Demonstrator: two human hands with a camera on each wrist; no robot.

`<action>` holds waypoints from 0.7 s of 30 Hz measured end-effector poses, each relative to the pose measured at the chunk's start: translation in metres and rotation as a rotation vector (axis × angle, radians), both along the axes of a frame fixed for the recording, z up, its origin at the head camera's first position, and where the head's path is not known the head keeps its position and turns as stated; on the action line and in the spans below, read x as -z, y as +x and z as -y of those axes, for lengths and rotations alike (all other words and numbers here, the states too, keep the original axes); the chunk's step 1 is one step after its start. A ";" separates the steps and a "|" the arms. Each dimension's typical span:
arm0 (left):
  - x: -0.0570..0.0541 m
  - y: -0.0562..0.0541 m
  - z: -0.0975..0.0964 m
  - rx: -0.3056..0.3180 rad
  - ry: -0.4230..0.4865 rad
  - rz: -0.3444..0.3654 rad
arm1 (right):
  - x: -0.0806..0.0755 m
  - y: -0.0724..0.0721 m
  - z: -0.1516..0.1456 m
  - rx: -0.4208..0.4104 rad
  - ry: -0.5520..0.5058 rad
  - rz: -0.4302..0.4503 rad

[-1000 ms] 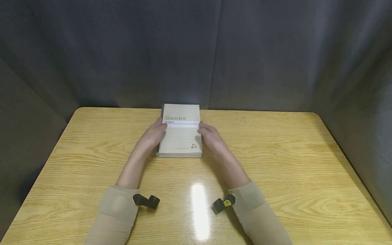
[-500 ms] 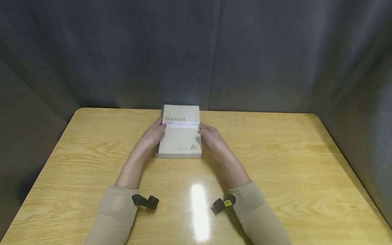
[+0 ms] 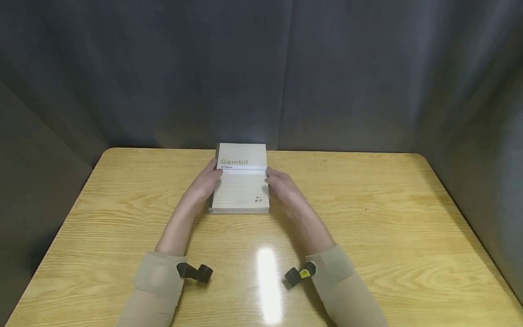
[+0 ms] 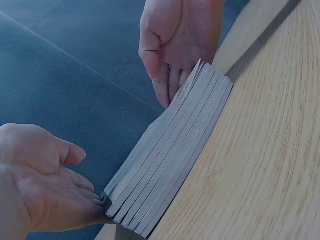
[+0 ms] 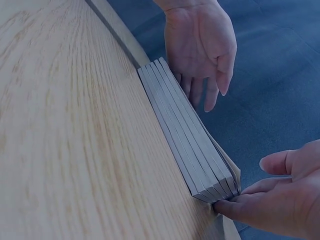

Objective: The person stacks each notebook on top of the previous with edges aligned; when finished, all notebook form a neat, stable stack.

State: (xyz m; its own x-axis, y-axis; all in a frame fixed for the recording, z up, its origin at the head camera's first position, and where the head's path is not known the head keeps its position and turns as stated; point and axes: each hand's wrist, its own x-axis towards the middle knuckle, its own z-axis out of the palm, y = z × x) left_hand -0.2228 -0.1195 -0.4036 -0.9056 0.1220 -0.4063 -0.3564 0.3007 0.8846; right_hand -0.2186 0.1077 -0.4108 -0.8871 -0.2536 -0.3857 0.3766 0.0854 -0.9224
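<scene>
A stack of several notebooks (image 3: 242, 188) lies flat near the table's far edge. Its pale top cover reads "Gambit" and has a dark spine strip on the left. My left hand (image 3: 203, 185) touches that spine side with nearly straight fingers. On the opposite side, the fingers of my right hand (image 3: 284, 187) rest along the page edges. In the left wrist view the notebooks' bottom edges (image 4: 175, 150) sit nearly even, with the left thumb raised off the cover. The right wrist view shows the right thumb likewise apart from the stack (image 5: 182, 135). Some fingertips are hidden behind the stack.
The wood-grain table (image 3: 388, 236) extends to both sides and in front of the stack. A dark grey curtain (image 3: 196, 72) hangs just behind the far edge and along both sides. Small black cameras sit at both cuffs.
The whole head view has shifted slightly, so table, stack and hands appear a little lower. Both hands stay at the sides of the stack, with no clear movement against it.
</scene>
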 end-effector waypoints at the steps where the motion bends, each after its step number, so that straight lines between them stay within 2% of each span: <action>1: 0.000 -0.001 0.000 0.002 -0.003 -0.002 | 0.000 0.000 0.000 0.007 0.006 0.009; 10: -0.006 -0.012 0.008 0.012 -0.103 -0.055 | -0.004 -0.013 0.009 0.047 -0.044 -0.024; 15: -0.009 -0.011 0.017 0.022 -0.108 -0.089 | -0.006 -0.014 0.006 0.088 -0.063 -0.049; 18: -0.012 -0.006 0.023 0.028 -0.153 -0.146 | -0.008 -0.013 -0.003 0.076 -0.026 -0.074; 21: -0.016 -0.002 0.032 0.036 -0.216 -0.262 | -0.014 -0.016 -0.018 0.018 0.049 -0.123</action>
